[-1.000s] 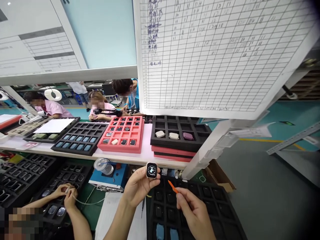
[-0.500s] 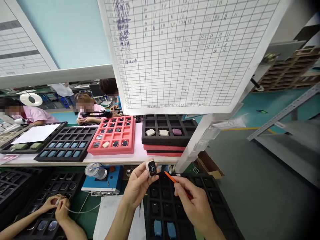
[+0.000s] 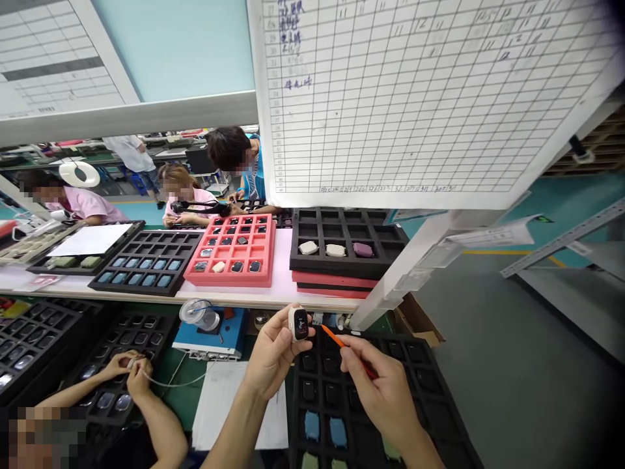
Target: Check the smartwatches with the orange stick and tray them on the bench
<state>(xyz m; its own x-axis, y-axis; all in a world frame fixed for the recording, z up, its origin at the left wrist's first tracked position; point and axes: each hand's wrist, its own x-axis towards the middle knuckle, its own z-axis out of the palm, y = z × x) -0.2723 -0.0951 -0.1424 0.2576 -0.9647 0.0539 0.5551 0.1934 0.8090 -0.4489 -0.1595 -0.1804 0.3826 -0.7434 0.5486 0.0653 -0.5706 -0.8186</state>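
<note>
Between the thumb and fingers of my left hand (image 3: 273, 348) is a white smartwatch (image 3: 299, 324) without a strap, its lit dark screen facing me. My right hand (image 3: 381, 384) grips an orange stylus-like stick (image 3: 333, 335), pointed toward the watch, its tip a little apart from the case. Below both hands lies a black foam tray (image 3: 359, 433) with several dark watch bodies, blue watches (image 3: 312, 425) and green ones (image 3: 338, 464) in its compartments; my right hand and forearm hide part of it.
Left of me a co-worker's hands (image 3: 129, 372) hold a small item over another black tray (image 3: 105, 417). A blue box (image 3: 209, 333) and white paper (image 3: 240, 404) lie between us. On the shelf are a red tray (image 3: 229, 277) and stacked black trays (image 3: 332, 264); a white post (image 3: 405, 267) rises at right.
The view has shifted, so more of the lower left and the blue-clad person shows. The stick's tip stays close to the watch, and both hands keep their holds.
</note>
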